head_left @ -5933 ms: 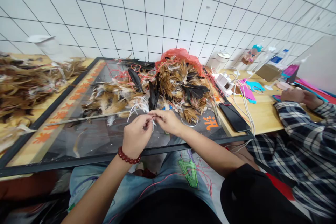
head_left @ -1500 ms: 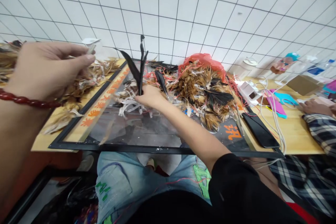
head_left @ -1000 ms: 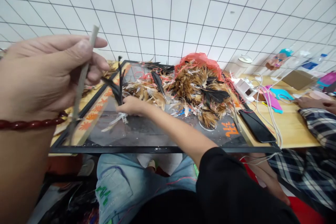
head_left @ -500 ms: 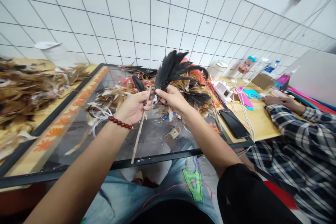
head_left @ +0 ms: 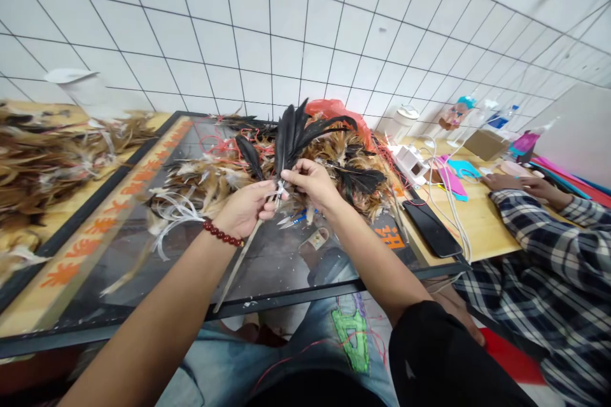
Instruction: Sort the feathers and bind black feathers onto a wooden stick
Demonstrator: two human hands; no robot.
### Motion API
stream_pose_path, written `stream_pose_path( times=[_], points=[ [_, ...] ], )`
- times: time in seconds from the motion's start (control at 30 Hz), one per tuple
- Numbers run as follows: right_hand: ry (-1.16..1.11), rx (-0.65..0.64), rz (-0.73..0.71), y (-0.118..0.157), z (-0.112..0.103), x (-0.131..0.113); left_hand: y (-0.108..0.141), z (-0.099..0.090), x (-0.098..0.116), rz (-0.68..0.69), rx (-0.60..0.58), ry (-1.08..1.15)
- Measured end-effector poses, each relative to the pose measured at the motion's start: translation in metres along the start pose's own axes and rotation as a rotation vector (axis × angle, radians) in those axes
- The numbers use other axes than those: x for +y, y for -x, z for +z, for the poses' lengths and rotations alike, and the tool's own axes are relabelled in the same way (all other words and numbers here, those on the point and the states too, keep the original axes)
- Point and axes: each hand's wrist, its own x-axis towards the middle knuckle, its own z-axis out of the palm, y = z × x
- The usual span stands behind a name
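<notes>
Black feathers (head_left: 292,140) fan upward between my two hands at the middle. My left hand (head_left: 252,206), with a red bead bracelet at the wrist, is closed on a thin pale stick (head_left: 238,267) that slants down to the table's front edge. White binding (head_left: 280,189) shows at the feather bases, beside my left fingertips. My right hand (head_left: 311,181) pinches the black feathers near their base, its thumb touching them. Behind my hands lie brown feathers (head_left: 329,149) and another black feather bunch (head_left: 365,179). White strips (head_left: 174,210) lie left of my left hand.
Brown feathers (head_left: 62,165) cover the left side. Small blue scissors (head_left: 292,220) lie just below my hands. At right are a black phone (head_left: 432,229), a white charger (head_left: 409,164), cables and another person's hands (head_left: 525,186). A red plastic bag (head_left: 334,111) lies behind.
The black feathers now stand more upright and fan less widely. The stick's lower end has swung left, and the white binding is more visible. The view has shifted slightly.
</notes>
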Motion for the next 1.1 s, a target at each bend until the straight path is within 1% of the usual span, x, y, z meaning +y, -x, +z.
stream_pose_path(
  times=[0.1,0.17,0.27,0.33,0.4,0.47,0.53,0.6,0.63,0.67,0.77,0.8,0.83,0.87,0.93,1.03,1.1],
  points=[
    [-0.085,0.026,0.047,0.003,0.008,0.004,0.002,-0.001,-0.009,-0.026,-0.05,0.06],
    [-0.161,0.04,0.122,0.004,0.011,0.005,0.003,0.001,-0.014,-0.014,-0.073,0.078],
    [-0.229,-0.027,0.299,0.005,0.01,0.003,0.004,0.004,-0.018,0.007,-0.07,0.045],
    [-0.247,-0.069,0.379,0.006,0.009,0.001,0.005,0.005,-0.017,0.033,-0.048,0.051],
    [-0.269,-0.077,0.37,0.006,0.01,0.001,0.006,0.005,-0.015,0.059,-0.041,0.097],
    [-0.29,-0.074,0.29,0.006,0.012,0.003,0.007,0.006,-0.014,0.074,-0.055,0.111],
    [-0.292,-0.063,0.202,0.007,0.014,0.006,0.009,0.006,-0.013,0.104,-0.051,0.05],
    [-0.292,-0.063,0.166,0.008,0.015,0.007,0.01,0.006,-0.014,0.147,-0.044,-0.014],
    [-0.294,-0.092,0.179,0.01,0.015,0.006,0.011,0.006,-0.015,0.164,-0.055,-0.028],
    [-0.299,-0.148,0.209,0.012,0.015,0.004,0.011,0.005,-0.015,0.169,-0.086,-0.029],
    [-0.309,-0.408,0.313,0.016,0.011,-0.003,0.013,0.003,-0.015,0.139,-0.214,0.029],
    [-0.31,-0.474,0.327,0.017,0.01,-0.004,0.013,0.003,-0.015,0.13,-0.245,0.059],
    [-0.309,-0.506,0.327,0.017,0.009,-0.006,0.013,0.003,-0.015,0.119,-0.267,0.087],
    [-0.302,-0.505,0.317,0.016,0.009,-0.007,0.013,0.003,-0.016,0.111,-0.275,0.111],
    [-0.253,-0.422,0.268,0.011,0.01,-0.007,0.012,0.004,-0.016,0.1,-0.255,0.131],
    [-0.106,-0.266,0.176,0.001,0.013,-0.01,0.011,0.006,-0.019,0.097,-0.159,0.116],
    [-0.011,-0.233,0.159,-0.006,0.014,-0.013,0.01,0.006,-0.022,0.09,-0.093,0.091]
  ],
)
